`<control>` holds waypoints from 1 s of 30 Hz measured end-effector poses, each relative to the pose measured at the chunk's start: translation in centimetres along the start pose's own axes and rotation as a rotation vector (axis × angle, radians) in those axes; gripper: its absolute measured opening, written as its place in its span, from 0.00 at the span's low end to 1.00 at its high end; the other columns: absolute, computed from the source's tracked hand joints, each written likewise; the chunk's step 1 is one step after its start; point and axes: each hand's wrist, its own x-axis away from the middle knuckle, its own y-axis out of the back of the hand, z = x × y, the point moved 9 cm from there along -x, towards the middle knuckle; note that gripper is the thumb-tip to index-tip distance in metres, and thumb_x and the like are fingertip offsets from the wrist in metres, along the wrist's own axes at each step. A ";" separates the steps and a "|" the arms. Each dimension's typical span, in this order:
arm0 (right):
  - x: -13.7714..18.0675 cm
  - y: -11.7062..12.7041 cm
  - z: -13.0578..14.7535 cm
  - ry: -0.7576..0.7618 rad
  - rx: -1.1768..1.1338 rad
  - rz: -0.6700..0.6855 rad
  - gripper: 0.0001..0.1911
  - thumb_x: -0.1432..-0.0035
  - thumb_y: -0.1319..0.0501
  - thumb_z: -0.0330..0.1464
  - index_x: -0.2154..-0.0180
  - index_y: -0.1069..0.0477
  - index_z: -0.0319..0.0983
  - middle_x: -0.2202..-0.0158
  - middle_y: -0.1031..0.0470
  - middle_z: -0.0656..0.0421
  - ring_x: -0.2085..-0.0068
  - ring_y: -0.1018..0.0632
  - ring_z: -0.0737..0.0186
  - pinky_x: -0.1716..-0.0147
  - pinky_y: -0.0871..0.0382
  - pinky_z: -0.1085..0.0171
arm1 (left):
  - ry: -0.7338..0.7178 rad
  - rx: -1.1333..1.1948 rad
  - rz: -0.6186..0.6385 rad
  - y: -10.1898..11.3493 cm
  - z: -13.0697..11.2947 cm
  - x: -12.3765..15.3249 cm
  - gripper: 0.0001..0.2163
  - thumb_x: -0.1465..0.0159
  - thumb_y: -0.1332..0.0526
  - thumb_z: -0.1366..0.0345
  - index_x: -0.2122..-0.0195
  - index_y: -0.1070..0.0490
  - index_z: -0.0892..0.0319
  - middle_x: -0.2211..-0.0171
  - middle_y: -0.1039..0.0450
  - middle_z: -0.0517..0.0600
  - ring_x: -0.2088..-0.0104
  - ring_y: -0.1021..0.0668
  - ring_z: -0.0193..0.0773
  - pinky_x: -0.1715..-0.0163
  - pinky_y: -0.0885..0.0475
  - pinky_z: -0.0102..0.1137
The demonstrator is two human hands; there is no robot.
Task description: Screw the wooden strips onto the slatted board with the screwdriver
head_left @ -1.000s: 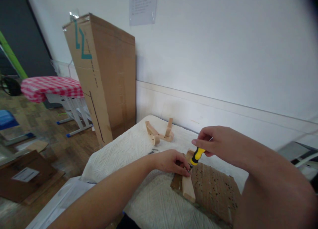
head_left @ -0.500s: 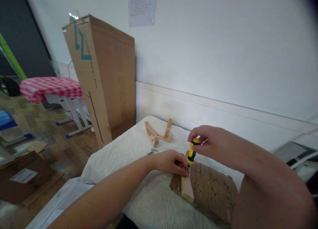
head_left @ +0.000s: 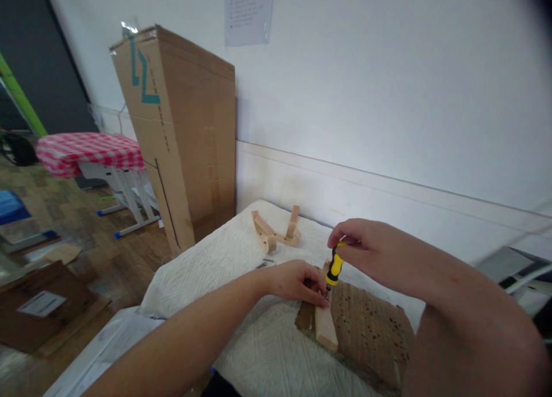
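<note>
My right hand is closed around the top of a yellow and black screwdriver, which stands nearly upright with its tip down. Beneath the tip lies a pale wooden strip, on top of a worn brown cardboard piece full of small holes. My left hand rests over the strip, thumb and fingers pinched together right beside the screwdriver's metal end. Whatever small thing sits between those fingertips is too hidden to name.
A white textured cloth covers the table. Farther back on it lie an assembled wooden piece with upright arms and a few small metal parts. A tall cardboard box stands at the left, against the white wall.
The screwdriver's handle has turned and leans slightly differently as my right hand's fingers shift on it. My left hand keeps its place at the tip.
</note>
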 end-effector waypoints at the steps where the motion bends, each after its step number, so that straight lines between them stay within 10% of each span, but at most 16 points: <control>1: 0.0 0.0 0.0 0.005 -0.007 0.003 0.13 0.45 0.47 0.31 0.66 0.24 0.39 0.70 0.23 0.57 0.73 0.27 0.64 0.75 0.39 0.67 | 0.001 0.003 0.002 0.0 0.0 0.0 0.06 0.44 0.33 0.65 0.69 0.25 0.63 0.79 0.37 0.41 0.77 0.36 0.26 0.77 0.42 0.24; 30: 0.3 0.4 -0.8 -0.003 -0.004 -0.040 0.10 0.43 0.47 0.33 0.65 0.27 0.41 0.73 0.25 0.60 0.76 0.30 0.67 0.76 0.41 0.67 | -0.042 -0.027 0.016 0.0 -0.5 0.0 0.05 0.43 0.34 0.65 0.69 0.24 0.62 0.77 0.36 0.43 0.75 0.35 0.28 0.75 0.42 0.25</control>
